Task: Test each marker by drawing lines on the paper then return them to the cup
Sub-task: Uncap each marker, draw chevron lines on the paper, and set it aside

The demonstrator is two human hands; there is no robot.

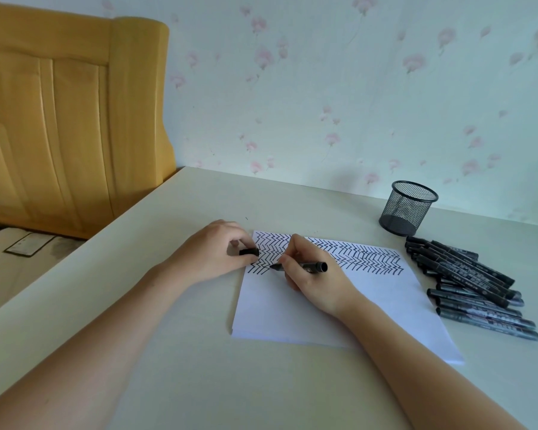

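Observation:
A white sheet of paper lies on the table, its upper part covered with rows of black zigzag lines. My right hand grips an uncapped black marker, its tip on the paper at the left end of the lowest row. My left hand rests on the paper's top left corner and pinches the black marker cap. A black mesh cup stands at the back right with nothing in it. Several capped black markers lie in a pile right of the paper.
The pale table meets a flowered wall at the back. Its left edge runs diagonally beside a yellow wooden headboard and a bed below it.

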